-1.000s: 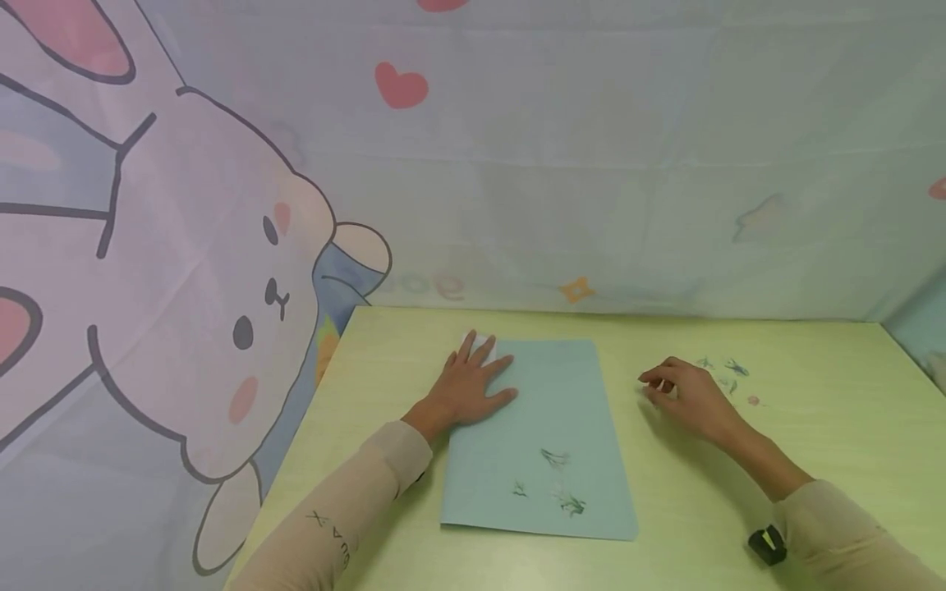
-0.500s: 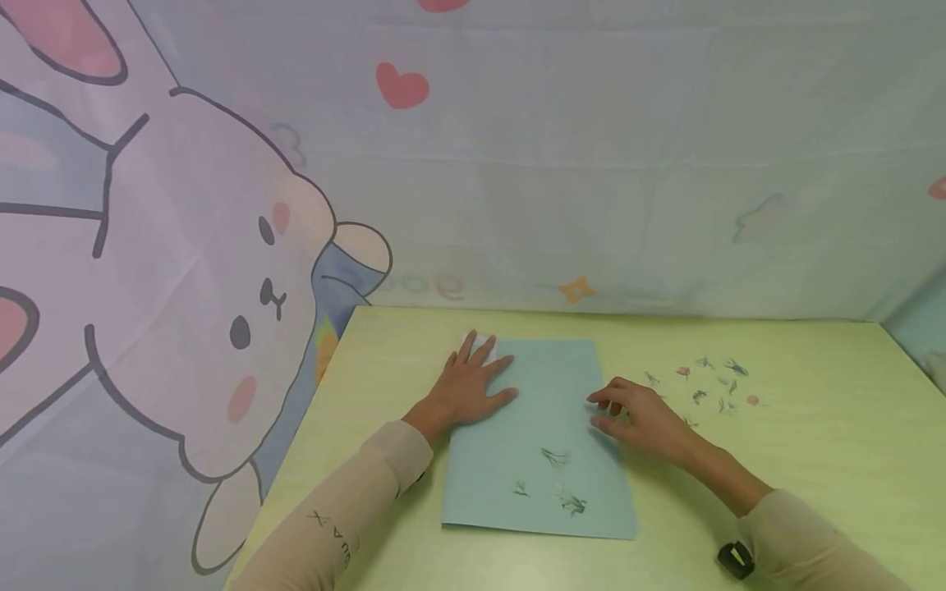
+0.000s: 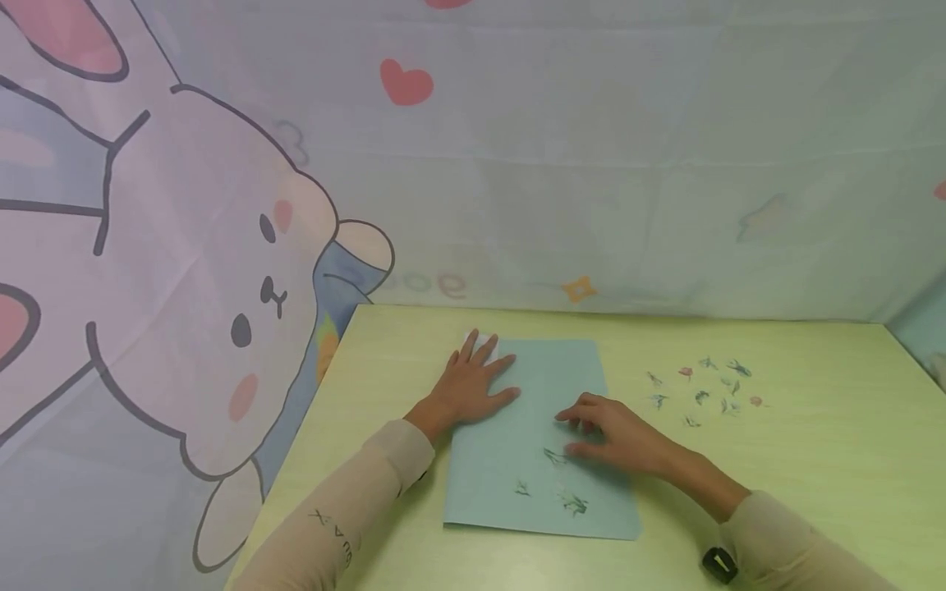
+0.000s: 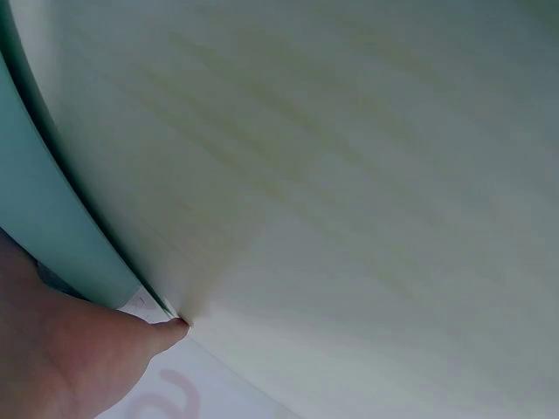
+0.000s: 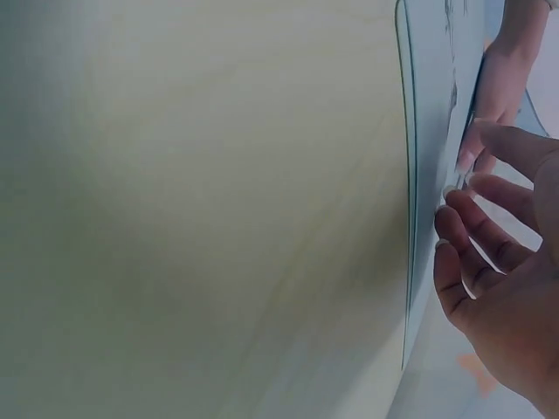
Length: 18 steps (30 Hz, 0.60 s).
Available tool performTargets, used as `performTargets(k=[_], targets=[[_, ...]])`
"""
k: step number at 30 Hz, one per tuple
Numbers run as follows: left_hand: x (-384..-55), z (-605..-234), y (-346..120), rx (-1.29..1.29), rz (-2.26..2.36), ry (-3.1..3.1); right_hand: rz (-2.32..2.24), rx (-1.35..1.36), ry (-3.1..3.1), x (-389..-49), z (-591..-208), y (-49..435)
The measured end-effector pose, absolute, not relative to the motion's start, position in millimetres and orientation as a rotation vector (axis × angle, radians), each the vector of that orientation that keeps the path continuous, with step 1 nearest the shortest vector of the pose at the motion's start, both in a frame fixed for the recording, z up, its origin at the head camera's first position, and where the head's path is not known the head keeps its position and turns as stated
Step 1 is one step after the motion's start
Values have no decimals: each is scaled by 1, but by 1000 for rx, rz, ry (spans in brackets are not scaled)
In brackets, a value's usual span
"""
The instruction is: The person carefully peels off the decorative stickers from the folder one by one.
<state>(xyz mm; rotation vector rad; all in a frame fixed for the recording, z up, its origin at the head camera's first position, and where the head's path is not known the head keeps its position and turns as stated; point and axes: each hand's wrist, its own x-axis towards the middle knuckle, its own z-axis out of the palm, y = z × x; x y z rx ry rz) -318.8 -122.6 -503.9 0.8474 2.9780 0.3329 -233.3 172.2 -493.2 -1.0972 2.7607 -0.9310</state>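
A light blue folder-like sheet (image 3: 539, 386) lies on the table, with two layers along its edge in the right wrist view. My left hand (image 3: 469, 392) rests on its upper left part, fingers spread, the fingertips over a small white piece of paper (image 3: 490, 348). Over the right half of the sheet is my right hand (image 3: 617, 435), fingers loosely bent, thumb apart from the index finger; nothing shows between them in the right wrist view. Its thumb is right beside a green plant cutout (image 3: 552, 455). Lower on the sheet are a small green sprig cutout (image 3: 521, 488) and a leafy white-and-green cutout (image 3: 573, 502).
Several small flower and plant cutouts (image 3: 702, 397) lie scattered on the pale yellow-green table (image 3: 798, 460), right of the sheet. A hanging cloth (image 3: 591, 164) printed with a rabbit and hearts stands behind the table and along its left side.
My right hand has moved left from beside the scattered cutouts onto the blue sheet, uncovering several cutouts on the table. My left hand has stayed in place.
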Motion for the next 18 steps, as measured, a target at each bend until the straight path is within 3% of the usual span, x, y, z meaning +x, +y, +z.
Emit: performTargets(k=[18], targets=[[-318,-505,-123,844,289,2989,-828,-1170,2664,-223,-493,156]])
